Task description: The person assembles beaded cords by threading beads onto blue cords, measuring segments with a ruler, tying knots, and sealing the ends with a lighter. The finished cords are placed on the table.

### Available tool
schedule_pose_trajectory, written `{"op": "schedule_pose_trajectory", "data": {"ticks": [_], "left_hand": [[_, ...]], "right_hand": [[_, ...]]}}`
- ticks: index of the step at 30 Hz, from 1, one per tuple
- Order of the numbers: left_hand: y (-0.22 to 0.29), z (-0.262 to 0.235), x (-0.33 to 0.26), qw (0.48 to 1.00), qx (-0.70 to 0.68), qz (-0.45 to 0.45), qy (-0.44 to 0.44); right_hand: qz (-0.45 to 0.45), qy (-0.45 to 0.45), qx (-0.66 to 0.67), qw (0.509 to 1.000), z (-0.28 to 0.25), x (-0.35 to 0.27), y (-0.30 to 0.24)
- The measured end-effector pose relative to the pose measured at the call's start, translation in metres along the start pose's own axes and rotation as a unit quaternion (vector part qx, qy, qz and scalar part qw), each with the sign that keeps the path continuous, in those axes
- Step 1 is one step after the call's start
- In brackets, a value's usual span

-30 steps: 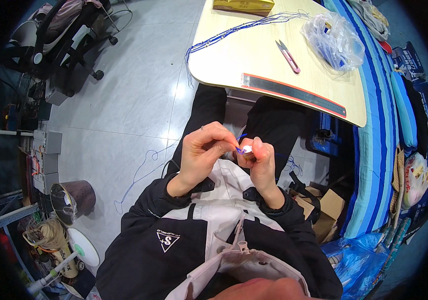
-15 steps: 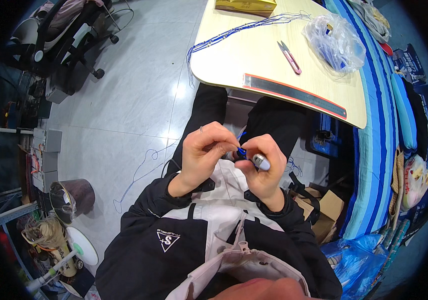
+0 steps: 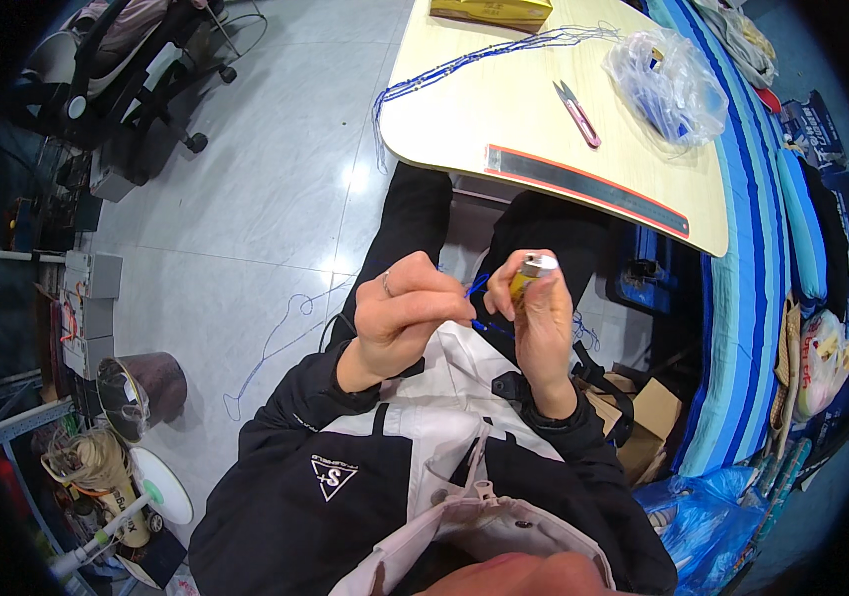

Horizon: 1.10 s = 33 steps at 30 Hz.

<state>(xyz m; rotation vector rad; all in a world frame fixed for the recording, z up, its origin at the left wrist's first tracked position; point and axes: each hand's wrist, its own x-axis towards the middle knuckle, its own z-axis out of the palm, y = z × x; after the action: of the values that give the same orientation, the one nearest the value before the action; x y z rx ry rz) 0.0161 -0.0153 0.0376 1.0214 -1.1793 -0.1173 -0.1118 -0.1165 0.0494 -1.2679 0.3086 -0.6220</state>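
Note:
My left hand [image 3: 407, 306] is closed in a pinch on a thin blue cord [image 3: 479, 286], whose loop and short end stick out past the fingertips. Beside it, slightly apart, my right hand [image 3: 542, 328] grips a yellow lighter [image 3: 524, 283] with a metal top, the thumb near that top. No flame shows. Both hands are above my lap, in front of the table edge. More thin blue cord [image 3: 290, 338] trails across the floor on the left.
On the wooden table [image 3: 444, 129] lie a bundle of blue cords [image 3: 444, 70], pink-handled thread snips [image 3: 579, 119], a ruler [image 3: 593, 189], a clear plastic bag [image 3: 668, 89] and a yellow box [image 3: 494, 12]. A bin [image 3: 166, 387] stands left, a cardboard box [image 3: 655, 409] right.
My right hand has drawn away from the left and turned the lighter so its metal top points up. The fingertips, close together before, are now apart with blue cord showing between.

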Motion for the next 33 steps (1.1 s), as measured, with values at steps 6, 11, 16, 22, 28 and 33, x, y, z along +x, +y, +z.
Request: {"op": "schedule_pose_trajectory", "data": {"ticks": [6, 11, 16, 22, 28, 33], "left_hand": [[0.002, 0.0, -0.001, 0.997, 0.04, 0.058, -0.008], [-0.002, 0.002, -0.003, 0.998, 0.017, 0.06, 0.002], [-0.004, 0.003, -0.006, 0.999, -0.01, 0.046, 0.009], [-0.002, 0.003, -0.008, 0.999, -0.021, 0.035, 0.01], [-0.002, 0.004, -0.005, 0.998, -0.029, 0.054, 0.009], [-0.001, 0.002, -0.004, 0.998, -0.046, 0.031, 0.001]], "right_hand": [[0.041, -0.028, -0.037, 0.998, -0.003, 0.0, -0.001], [0.089, -0.014, -0.048, 0.995, 0.0, 0.0, -0.005], [0.112, -0.022, -0.023, 0.993, 0.004, 0.002, -0.002], [0.103, -0.016, 0.004, 0.995, 0.005, 0.0, 0.002], [0.098, -0.014, 0.006, 0.995, 0.003, 0.0, 0.002], [-0.023, 0.022, 0.075, 0.997, 0.01, 0.006, 0.002]]}}
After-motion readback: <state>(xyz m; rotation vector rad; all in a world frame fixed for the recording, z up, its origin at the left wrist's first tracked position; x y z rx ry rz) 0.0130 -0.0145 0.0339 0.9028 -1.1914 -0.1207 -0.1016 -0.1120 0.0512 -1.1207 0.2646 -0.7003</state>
